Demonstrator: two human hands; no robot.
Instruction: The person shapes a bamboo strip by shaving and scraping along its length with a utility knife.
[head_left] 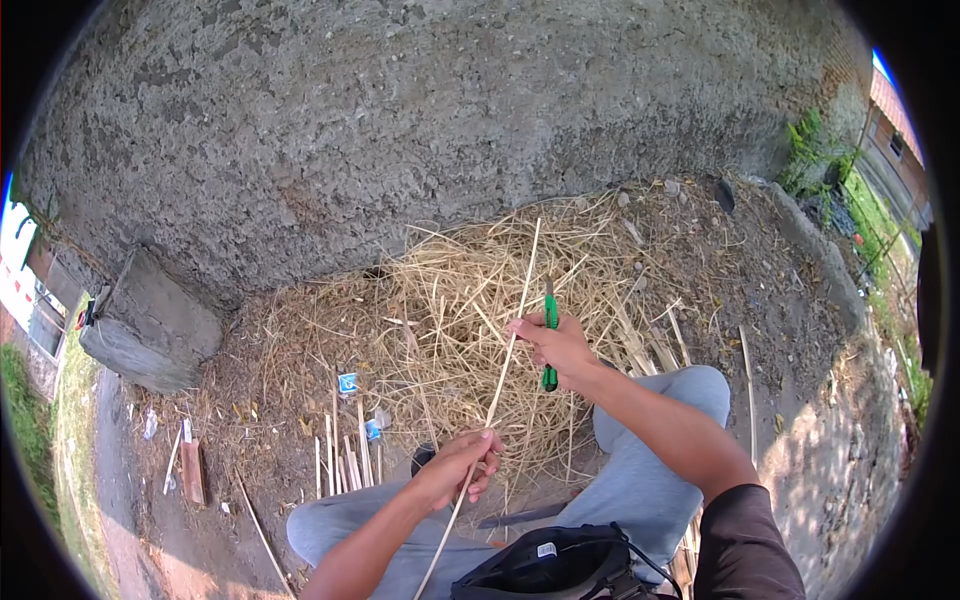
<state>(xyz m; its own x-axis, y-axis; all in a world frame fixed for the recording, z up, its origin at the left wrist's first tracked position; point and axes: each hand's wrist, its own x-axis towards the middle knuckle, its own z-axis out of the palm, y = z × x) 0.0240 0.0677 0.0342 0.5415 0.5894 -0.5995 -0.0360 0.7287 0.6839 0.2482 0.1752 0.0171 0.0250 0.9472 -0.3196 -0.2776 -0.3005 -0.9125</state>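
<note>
Pale strip [503,380], just one, is held by left hand [458,468] and right hand [561,346], which also grips one green cutter [551,313].

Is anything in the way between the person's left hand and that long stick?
No, nothing visible: the left hand holds the long, thin, straw-coloured strip. Higher up, the right hand pinches it and holds a slim green knife.

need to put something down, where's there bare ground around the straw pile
Mostly bare, pebbly soil lies between the straw pile and the grey curb at right. A smaller, littered patch lies between the brown wood piece and the pale strips at left. Crowded: the pile, around the right hand and green cutter.
</note>
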